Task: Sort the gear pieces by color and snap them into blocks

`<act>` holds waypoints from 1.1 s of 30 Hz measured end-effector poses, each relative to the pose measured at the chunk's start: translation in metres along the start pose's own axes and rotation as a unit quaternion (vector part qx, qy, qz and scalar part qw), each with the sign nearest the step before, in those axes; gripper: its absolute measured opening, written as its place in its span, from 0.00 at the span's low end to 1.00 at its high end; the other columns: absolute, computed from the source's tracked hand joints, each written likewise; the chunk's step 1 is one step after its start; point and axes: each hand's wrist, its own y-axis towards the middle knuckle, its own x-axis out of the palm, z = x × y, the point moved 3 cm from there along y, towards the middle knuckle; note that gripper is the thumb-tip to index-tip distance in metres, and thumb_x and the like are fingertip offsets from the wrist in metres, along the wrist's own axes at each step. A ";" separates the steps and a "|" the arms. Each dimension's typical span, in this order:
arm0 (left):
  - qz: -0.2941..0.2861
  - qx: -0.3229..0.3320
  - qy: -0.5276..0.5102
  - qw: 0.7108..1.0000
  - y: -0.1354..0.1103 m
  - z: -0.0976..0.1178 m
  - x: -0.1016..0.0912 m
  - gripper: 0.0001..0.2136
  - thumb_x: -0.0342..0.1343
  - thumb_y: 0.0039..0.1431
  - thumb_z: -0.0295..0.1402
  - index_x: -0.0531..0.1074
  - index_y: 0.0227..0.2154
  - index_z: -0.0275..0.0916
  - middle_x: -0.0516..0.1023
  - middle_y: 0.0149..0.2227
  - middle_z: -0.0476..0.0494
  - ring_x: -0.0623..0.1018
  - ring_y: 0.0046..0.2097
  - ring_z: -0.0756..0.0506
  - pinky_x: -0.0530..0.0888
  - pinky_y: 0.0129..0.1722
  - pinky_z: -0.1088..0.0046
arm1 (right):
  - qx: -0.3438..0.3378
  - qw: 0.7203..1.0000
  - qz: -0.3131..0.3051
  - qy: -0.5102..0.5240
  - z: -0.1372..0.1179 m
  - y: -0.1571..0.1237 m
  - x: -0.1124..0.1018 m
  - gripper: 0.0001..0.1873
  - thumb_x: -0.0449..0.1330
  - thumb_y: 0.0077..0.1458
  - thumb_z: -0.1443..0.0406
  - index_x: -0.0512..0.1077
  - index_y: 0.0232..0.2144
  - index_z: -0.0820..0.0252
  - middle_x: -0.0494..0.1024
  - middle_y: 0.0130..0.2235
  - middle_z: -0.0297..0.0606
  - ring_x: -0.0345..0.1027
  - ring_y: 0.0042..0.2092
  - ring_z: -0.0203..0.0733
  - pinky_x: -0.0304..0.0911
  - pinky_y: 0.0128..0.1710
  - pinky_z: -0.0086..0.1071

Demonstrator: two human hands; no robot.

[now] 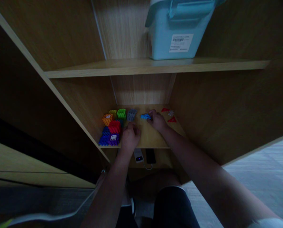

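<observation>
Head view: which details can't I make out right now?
All in the head view:
Left hand: its own curled fingers hide whether anything is held between them.
Blue piece: its right end is covered by the fingers of the right hand.
Teal piece: partly hidden behind the red block.
Light blue box: its top is cut off by the upper edge.
Label: its fine print is too small and blurred.

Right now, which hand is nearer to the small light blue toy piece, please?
Right. The right hand has its fingers at the right end of the light blue toy piece. The left hand is apart from it, leftward and closer to the person.
</observation>
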 end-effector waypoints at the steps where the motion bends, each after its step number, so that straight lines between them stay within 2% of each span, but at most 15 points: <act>1: -0.001 -0.001 0.002 1.000 0.000 0.000 0.000 0.14 0.59 0.65 0.26 0.73 0.53 0.38 0.86 0.45 0.37 0.86 0.49 0.38 0.81 0.52 0.62 | -0.005 1.000 -0.006 0.006 0.000 0.004 0.001 0.21 0.66 0.57 0.64 0.71 0.53 0.54 0.85 0.47 0.43 0.79 0.49 0.52 0.72 0.54 0.45; 8: -0.005 -0.002 0.013 1.000 0.001 0.000 0.002 0.14 0.59 0.65 0.26 0.73 0.53 0.37 0.85 0.46 0.34 0.85 0.50 0.36 0.80 0.53 0.59 | -0.023 0.998 -0.017 0.048 0.006 0.017 0.009 0.26 0.68 0.56 0.63 0.72 0.56 0.54 0.85 0.46 0.40 0.80 0.48 0.50 0.72 0.53 0.43; 11: 0.001 -0.001 0.006 1.000 0.001 -0.002 0.002 0.14 0.59 0.65 0.26 0.73 0.53 0.38 0.86 0.46 0.36 0.85 0.50 0.37 0.80 0.54 0.61 | -0.030 0.999 -0.010 0.043 0.009 0.015 0.009 0.30 0.69 0.55 0.62 0.71 0.60 0.54 0.84 0.49 0.41 0.78 0.53 0.51 0.70 0.58 0.45; 13: 0.004 0.001 0.001 1.000 0.001 -0.003 0.002 0.14 0.59 0.65 0.26 0.73 0.52 0.39 0.86 0.46 0.37 0.85 0.50 0.38 0.80 0.54 0.62 | -0.027 0.999 0.006 0.034 0.011 0.013 0.006 0.34 0.69 0.53 0.62 0.69 0.62 0.54 0.82 0.56 0.43 0.74 0.59 0.54 0.67 0.63 0.48; 17: 0.002 0.000 -0.003 1.000 0.000 -0.004 0.002 0.14 0.59 0.66 0.26 0.73 0.53 0.39 0.86 0.47 0.36 0.85 0.51 0.37 0.80 0.55 0.61 | 0.043 0.998 0.050 -0.025 0.019 0.012 0.000 0.33 0.63 0.58 0.64 0.67 0.65 0.60 0.75 0.65 0.55 0.65 0.68 0.62 0.58 0.70 0.57; 20: -0.003 -0.002 0.004 1.000 0.000 -0.003 0.002 0.14 0.59 0.65 0.26 0.74 0.53 0.39 0.86 0.46 0.37 0.85 0.51 0.37 0.80 0.55 0.60 | 0.128 0.982 0.079 -0.113 0.022 0.010 -0.001 0.32 0.58 0.62 0.64 0.65 0.66 0.68 0.70 0.68 0.67 0.57 0.72 0.72 0.46 0.72 0.70; 22: -0.001 -0.001 0.008 1.000 0.000 -0.003 0.002 0.13 0.59 0.66 0.26 0.74 0.52 0.39 0.86 0.45 0.38 0.85 0.50 0.38 0.80 0.55 0.61 | 0.169 0.971 0.076 -0.147 0.022 0.009 0.000 0.33 0.58 0.64 0.62 0.63 0.68 0.73 0.66 0.70 0.73 0.52 0.74 0.76 0.36 0.72 0.76; 24: 0.000 0.000 0.011 1.000 0.000 -0.002 0.002 0.13 0.59 0.66 0.26 0.74 0.52 0.39 0.86 0.45 0.37 0.85 0.50 0.38 0.80 0.54 0.62 | 0.175 0.971 0.061 -0.152 0.020 0.009 0.002 0.34 0.59 0.66 0.61 0.64 0.68 0.76 0.66 0.69 0.76 0.51 0.75 0.78 0.30 0.72 0.77; 28: -0.003 -0.001 0.011 1.000 0.001 -0.002 0.002 0.13 0.59 0.66 0.26 0.73 0.52 0.39 0.86 0.45 0.37 0.85 0.50 0.38 0.80 0.53 0.62 | 0.155 0.976 0.064 -0.137 0.012 0.002 0.002 0.32 0.59 0.66 0.61 0.67 0.67 0.71 0.71 0.66 0.73 0.54 0.74 0.79 0.28 0.72 0.80; 33: -0.004 0.000 0.019 1.000 0.002 -0.003 0.003 0.13 0.60 0.65 0.27 0.74 0.52 0.39 0.86 0.47 0.36 0.85 0.50 0.38 0.80 0.54 0.61 | 0.205 0.969 0.043 -0.134 -0.003 -0.020 -0.003 0.33 0.57 0.66 0.59 0.68 0.69 0.69 0.65 0.72 0.70 0.44 0.76 0.86 0.33 0.66 0.88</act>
